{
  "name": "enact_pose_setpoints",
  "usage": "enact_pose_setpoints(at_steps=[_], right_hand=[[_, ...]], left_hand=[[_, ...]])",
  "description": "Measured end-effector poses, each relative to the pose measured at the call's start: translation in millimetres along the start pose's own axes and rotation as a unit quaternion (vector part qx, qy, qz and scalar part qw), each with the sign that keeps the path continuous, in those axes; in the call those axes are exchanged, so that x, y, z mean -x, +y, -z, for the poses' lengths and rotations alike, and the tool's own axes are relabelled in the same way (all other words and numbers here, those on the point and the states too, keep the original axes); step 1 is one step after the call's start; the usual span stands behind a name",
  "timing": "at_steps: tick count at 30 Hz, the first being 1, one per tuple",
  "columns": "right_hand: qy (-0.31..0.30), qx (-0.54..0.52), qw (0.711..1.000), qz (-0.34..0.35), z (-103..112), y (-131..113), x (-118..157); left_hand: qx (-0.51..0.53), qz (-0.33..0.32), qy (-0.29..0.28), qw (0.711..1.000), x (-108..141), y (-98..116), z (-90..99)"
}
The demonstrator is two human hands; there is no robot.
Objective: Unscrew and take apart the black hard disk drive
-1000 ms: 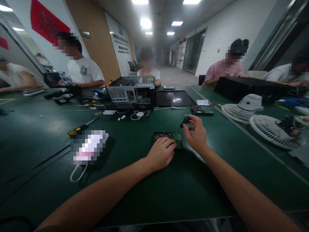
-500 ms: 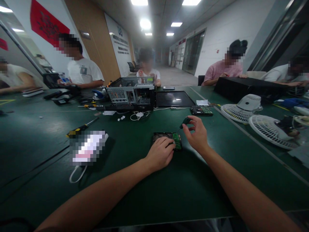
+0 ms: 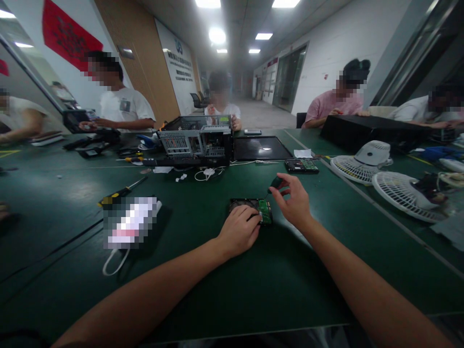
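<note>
A hard drive (image 3: 266, 211) lies on the green table with its green circuit board facing up. My left hand (image 3: 242, 226) rests over its near side, fingers bent and gripping it, and covers much of the drive. Between the thumb and fingers of my right hand (image 3: 293, 197) is a small screwdriver (image 3: 276, 182) with a dark handle. It tilts down to the left, its thin shaft reaching the far right part of the drive near the board. Whether the tip sits in a screw is too small to tell.
Beyond the drive stand an opened computer case (image 3: 195, 140) and a black flat panel (image 3: 261, 147). A second hard drive (image 3: 301, 166) lies further right, near white fan parts (image 3: 360, 162). To the left are a blurred-out phone (image 3: 132, 222) and a yellow-black screwdriver (image 3: 121, 192). Several people sit around the table.
The screwdriver and my right hand have shifted very slightly left and down. My left hand stays on the hard drive. Another person's hand has appeared at the left edge.
</note>
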State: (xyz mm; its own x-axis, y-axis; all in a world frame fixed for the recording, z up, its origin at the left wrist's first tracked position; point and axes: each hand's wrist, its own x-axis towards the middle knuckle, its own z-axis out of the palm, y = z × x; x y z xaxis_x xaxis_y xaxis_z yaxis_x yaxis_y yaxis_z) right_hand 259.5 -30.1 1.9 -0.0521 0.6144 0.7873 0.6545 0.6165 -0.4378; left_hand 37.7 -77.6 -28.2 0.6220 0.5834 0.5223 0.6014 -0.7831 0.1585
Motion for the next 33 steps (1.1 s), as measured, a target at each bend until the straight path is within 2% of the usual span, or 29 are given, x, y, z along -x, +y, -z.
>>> enact_pose_setpoints(at_steps=[10, 17, 22, 26, 33], right_hand=[[-0.02, 0.011, 1.0, 0.017, 2.0, -5.1, -1.6], [0.023, 0.022, 0.999, 0.002, 0.2, 0.0, 0.3], [0.002, -0.012, 1.0, 0.025, -4.7, 3.1, 3.2], [-0.009, -0.048, 0.999, -0.006, -12.3, 5.5, 8.3], [0.031, 0.016, 0.999, -0.008, -13.0, 4.7, 9.6]], left_hand=[[-0.001, -0.002, -0.006, 1.0, 0.5, -0.4, -0.6], [0.0, 0.0, -0.007, 1.0, 0.0, -0.5, -0.2], [0.005, -0.002, -0.004, 1.0, 0.1, -0.4, -1.1], [0.004, -0.004, 0.001, 1.0, 0.4, -0.1, -1.1], [-0.002, -0.008, 0.0, 1.0, -0.1, -0.7, -2.3]])
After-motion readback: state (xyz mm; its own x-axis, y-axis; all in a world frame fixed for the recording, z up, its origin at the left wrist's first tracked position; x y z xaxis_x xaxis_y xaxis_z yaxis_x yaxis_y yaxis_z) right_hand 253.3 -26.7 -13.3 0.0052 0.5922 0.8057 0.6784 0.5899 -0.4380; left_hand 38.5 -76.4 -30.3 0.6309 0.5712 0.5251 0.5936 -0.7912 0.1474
